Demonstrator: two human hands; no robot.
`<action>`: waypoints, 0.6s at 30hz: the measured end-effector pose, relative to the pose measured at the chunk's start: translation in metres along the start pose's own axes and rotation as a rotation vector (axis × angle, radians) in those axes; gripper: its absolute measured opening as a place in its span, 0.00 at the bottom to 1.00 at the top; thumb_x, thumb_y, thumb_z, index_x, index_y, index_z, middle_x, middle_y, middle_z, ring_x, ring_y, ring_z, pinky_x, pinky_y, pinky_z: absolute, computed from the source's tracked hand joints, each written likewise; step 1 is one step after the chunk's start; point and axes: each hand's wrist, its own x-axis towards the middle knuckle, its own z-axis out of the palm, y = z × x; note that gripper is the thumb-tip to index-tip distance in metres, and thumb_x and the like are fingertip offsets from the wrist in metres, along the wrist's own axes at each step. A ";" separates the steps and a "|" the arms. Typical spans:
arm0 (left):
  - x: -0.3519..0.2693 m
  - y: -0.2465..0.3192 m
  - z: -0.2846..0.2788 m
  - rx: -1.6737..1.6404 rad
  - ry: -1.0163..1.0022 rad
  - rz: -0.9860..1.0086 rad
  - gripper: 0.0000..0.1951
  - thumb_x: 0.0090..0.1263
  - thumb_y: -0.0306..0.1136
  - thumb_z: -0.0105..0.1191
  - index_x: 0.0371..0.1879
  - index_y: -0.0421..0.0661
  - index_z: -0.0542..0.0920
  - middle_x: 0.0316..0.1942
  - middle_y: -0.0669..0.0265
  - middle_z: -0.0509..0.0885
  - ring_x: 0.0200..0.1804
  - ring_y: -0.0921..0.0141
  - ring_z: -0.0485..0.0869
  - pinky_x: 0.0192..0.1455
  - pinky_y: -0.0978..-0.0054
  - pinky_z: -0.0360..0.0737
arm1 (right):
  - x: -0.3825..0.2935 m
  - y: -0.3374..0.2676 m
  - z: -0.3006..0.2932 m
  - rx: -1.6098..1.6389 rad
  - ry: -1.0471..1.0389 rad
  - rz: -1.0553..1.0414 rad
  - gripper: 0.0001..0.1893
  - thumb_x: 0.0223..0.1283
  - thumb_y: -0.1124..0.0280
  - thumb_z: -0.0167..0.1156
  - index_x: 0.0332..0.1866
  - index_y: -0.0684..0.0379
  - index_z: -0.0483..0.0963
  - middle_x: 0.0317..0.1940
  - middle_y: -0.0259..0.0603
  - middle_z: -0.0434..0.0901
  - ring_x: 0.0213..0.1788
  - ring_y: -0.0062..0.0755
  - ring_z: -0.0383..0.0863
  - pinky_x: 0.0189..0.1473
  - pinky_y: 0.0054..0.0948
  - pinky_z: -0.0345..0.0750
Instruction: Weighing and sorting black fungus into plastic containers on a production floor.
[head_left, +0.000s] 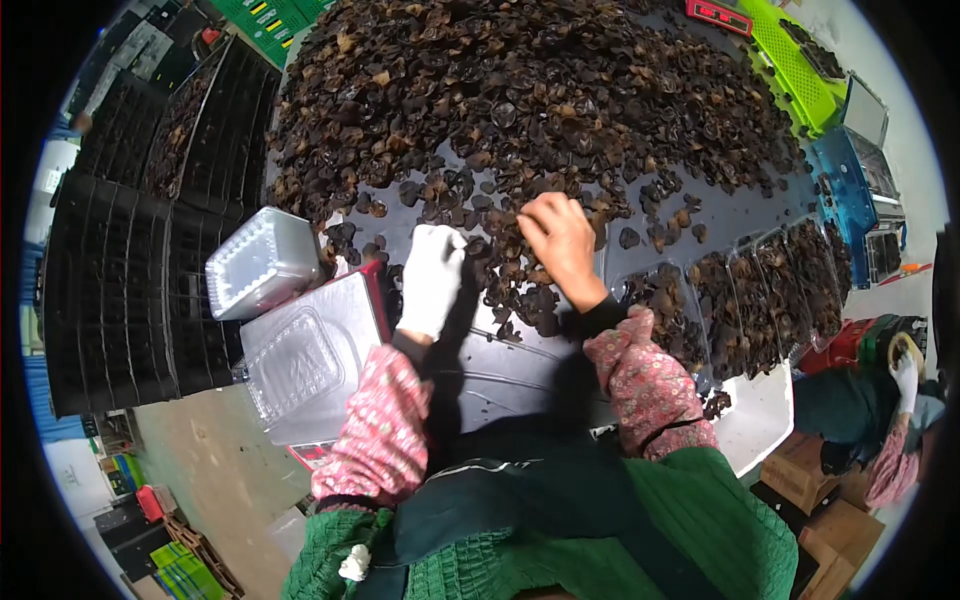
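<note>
Dark wood ear mushrooms (517, 97) lie in a broad heap on the grey table (517, 367), with a looser patch near me. My left hand (433, 281), in a white glove, is at the left edge of that patch with its fingers curled; whether anything is in them is hidden. Bare and bent at the fingers, my right hand (561, 244) is over the patch's right side, its fingertips close to the mushrooms. I cannot tell whether it grips one. On a weighing scale (364, 322) left of my gloved hand rests a clear plastic tray (296, 364).
Nested clear trays (262, 262) stand behind the scale. Several mushroom-filled trays (739, 304) line the right side. Black crates (120, 292) are stacked at left. A blue basket (844, 195) and a green one (795, 67) border the heap. Another person's gloved hand (905, 382) is at far right.
</note>
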 end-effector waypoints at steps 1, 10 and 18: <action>-0.009 -0.007 -0.013 -0.146 -0.017 -0.122 0.06 0.61 0.23 0.56 0.36 0.44 0.76 0.38 0.62 0.74 0.34 0.64 0.79 0.37 0.70 0.78 | 0.003 0.001 -0.003 0.131 0.029 0.064 0.07 0.55 0.66 0.65 0.35 0.56 0.80 0.36 0.34 0.79 0.38 0.33 0.80 0.37 0.30 0.77; -0.084 -0.020 -0.235 -0.524 0.155 -0.481 0.07 0.68 0.22 0.52 0.40 0.47 0.73 0.40 0.71 0.78 0.34 0.82 0.75 0.31 0.86 0.71 | 0.033 -0.094 -0.023 1.306 -0.404 0.926 0.08 0.59 0.64 0.66 0.41 0.49 0.76 0.30 0.25 0.76 0.28 0.15 0.74 0.30 0.20 0.71; -0.161 -0.091 -0.286 0.126 0.149 -0.133 0.06 0.58 0.19 0.56 0.33 0.42 0.77 0.40 0.62 0.78 0.46 0.61 0.78 0.50 0.69 0.75 | 0.038 -0.238 0.066 1.717 -0.844 1.123 0.07 0.60 0.62 0.64 0.41 0.44 0.74 0.32 0.27 0.77 0.26 0.18 0.72 0.23 0.20 0.65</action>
